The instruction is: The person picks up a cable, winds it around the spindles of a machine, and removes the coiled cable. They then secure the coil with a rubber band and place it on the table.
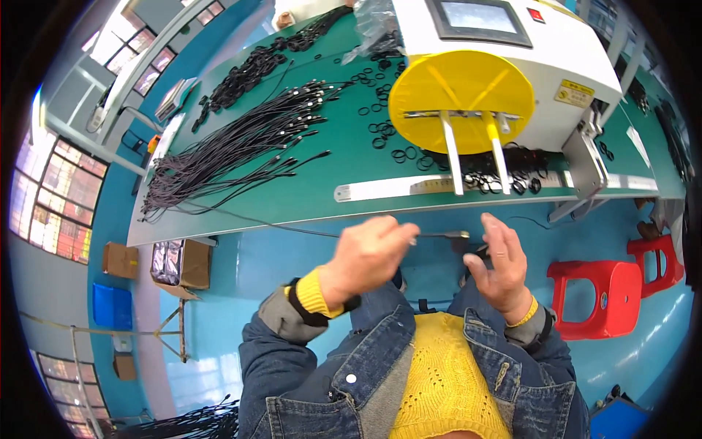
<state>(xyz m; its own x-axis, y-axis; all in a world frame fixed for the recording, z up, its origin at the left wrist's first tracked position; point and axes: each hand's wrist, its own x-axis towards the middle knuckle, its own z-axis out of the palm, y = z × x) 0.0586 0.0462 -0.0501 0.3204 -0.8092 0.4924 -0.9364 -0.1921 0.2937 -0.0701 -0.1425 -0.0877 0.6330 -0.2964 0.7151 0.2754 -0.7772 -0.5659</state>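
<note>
My left hand (371, 252) is closed around a black cable (292, 230) in front of the table's near edge. A short end of it with a metal connector (457, 235) sticks out to the right, while its other side runs left to the table. My right hand (503, 265) is raised just beyond the connector, thumb and fingers apart. Between them and the connector shows a small dark shape that I cannot make out. On the green table (300, 192) lies a bundle of black cables (219, 150) with metal-tipped ends.
A white machine (570, 66) with a screen and a yellow disc (462, 99) stands on the table. Black rings (380, 132) lie around it, near a white ruler strip (387, 188). Red stools (610, 300) are at right; cardboard boxes (194, 263) stand at left.
</note>
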